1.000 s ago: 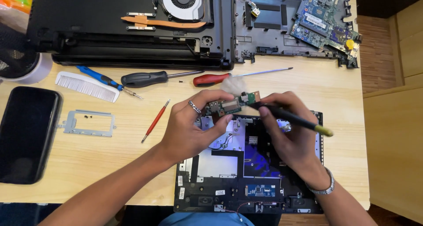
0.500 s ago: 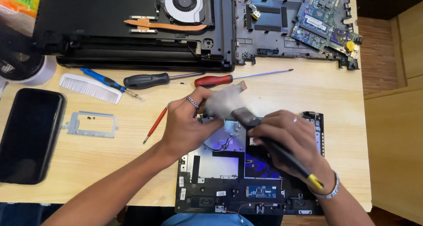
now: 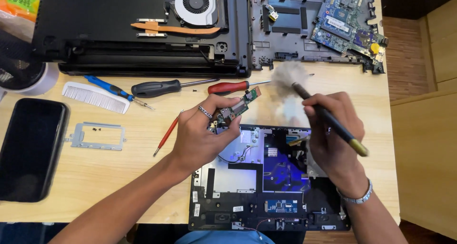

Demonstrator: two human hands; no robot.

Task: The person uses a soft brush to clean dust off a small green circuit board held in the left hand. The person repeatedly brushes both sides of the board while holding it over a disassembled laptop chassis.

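My left hand (image 3: pixel 202 134), with a ring on one finger, pinches a small green circuit board (image 3: pixel 239 106) and holds it up over the wooden table. My right hand (image 3: pixel 331 134) grips a dark-handled brush (image 3: pixel 328 118); its soft bristle head (image 3: pixel 288 75) is blurred, up and to the right of the board, not touching it. Both hands hover above an opened black laptop base (image 3: pixel 266 182) with a blue-lit patch inside.
A black laptop chassis with a fan (image 3: pixel 195 4) and a green motherboard (image 3: pixel 345 23) lie at the back. Screwdrivers with black (image 3: pixel 159 87), red (image 3: pixel 231 87) and blue (image 3: pixel 107 87) handles, a white comb (image 3: pixel 95 96), a metal bracket (image 3: pixel 95 135) and a black phone (image 3: pixel 28 149) lie left.
My right hand has swung the brush up and to the right, off the small board. The board, earlier covered by the bristles, now shows in my left hand.
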